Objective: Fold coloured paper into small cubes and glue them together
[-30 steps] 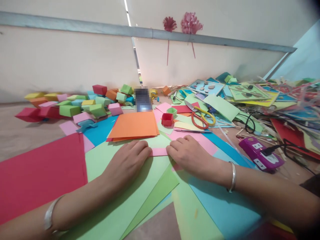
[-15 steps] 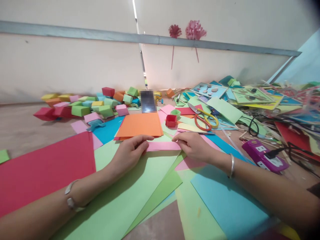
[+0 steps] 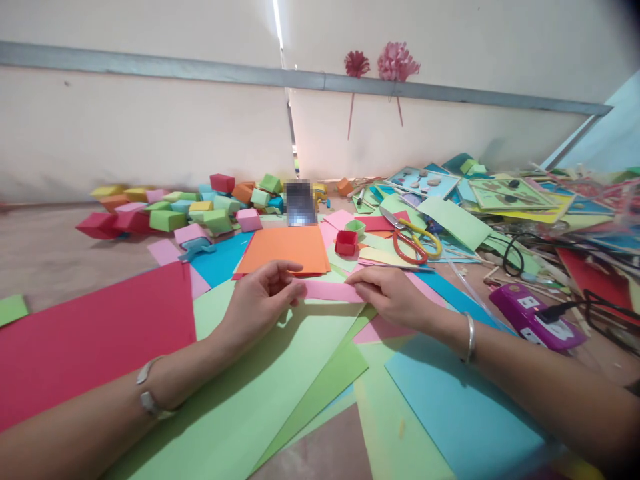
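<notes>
The desk (image 3: 45,247) is mostly hidden under flat, matte paper. A big red sheet (image 3: 90,333) at 8 o'clock is cut off by the left edge. A pale green sheet (image 3: 260,380) at 6 o'clock is partly covered by both forearms, and a blue sheet (image 3: 450,407) at 4 o'clock runs out of the frame below. At 12 o'clock from the hands lies a neat orange stack (image 3: 283,250). The left hand (image 3: 260,301) and the right hand (image 3: 393,295) each pinch one end of the pink strip (image 3: 327,291), which is thin and long and sits near the centre. The fingers hide both its ends, and I cannot tell if it touches the green sheet. At 1 o'clock stands a small square red box (image 3: 346,241).
</notes>
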Demonstrator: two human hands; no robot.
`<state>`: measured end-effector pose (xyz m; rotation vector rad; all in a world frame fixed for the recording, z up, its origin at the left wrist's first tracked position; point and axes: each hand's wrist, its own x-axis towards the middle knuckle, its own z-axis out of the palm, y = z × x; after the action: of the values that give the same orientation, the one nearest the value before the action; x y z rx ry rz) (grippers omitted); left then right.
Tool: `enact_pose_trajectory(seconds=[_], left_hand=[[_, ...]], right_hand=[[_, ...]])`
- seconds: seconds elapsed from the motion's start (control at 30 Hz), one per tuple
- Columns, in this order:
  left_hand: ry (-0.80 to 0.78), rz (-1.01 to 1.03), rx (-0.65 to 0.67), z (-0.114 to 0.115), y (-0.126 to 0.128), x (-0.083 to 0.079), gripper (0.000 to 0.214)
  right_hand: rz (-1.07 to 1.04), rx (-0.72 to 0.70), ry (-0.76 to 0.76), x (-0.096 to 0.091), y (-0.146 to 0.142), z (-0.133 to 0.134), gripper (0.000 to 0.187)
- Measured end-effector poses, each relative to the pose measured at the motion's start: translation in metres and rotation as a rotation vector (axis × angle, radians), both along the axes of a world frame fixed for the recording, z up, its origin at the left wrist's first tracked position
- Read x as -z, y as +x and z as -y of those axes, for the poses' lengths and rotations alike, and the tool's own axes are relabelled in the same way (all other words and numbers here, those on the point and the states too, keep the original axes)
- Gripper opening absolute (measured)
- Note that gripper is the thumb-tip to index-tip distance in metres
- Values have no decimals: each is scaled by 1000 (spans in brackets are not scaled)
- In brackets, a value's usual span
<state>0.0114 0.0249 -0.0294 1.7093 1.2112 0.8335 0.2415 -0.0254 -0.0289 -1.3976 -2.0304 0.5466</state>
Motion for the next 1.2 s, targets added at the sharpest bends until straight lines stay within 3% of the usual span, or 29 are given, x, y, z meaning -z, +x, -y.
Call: enact_pose_trajectory(seconds=[0.1,0.23,0.37,0.47,0.63,0.8,1.0,1.1,1.2], left_hand=[[32,53,-24,1,1,0,32],[44,123,-21,2,0,0,31],[-30,119,-3,1,-2,1,38],[-120,69,31,1,-2,0,43],[-323,-80,229,5,-3,-9,50],[-460,-124,449,12,-3,-16,34],[-553,-94,473,18,-2,-15,16],[-569,-41,511,22,-3,-13,22],[-578,-20,565,28,-3,-13,43]], right_hand=[[13,17,-54,-4,-4,3,12],[-75,64,-200,-6,-5,3,17],[-274,75,-435,-7,-4,2,14],[-345,81,-528,-10,-1,1,11],[-304,68,-478,-17,-1,2,8],[-301,53,-423,-18,-6,6,9],[-288,33,-286,-17,-13,13,11],[-314,5,-345,-21,-17,19,11],[-331,-53,-448,-27,-25,26,13]])
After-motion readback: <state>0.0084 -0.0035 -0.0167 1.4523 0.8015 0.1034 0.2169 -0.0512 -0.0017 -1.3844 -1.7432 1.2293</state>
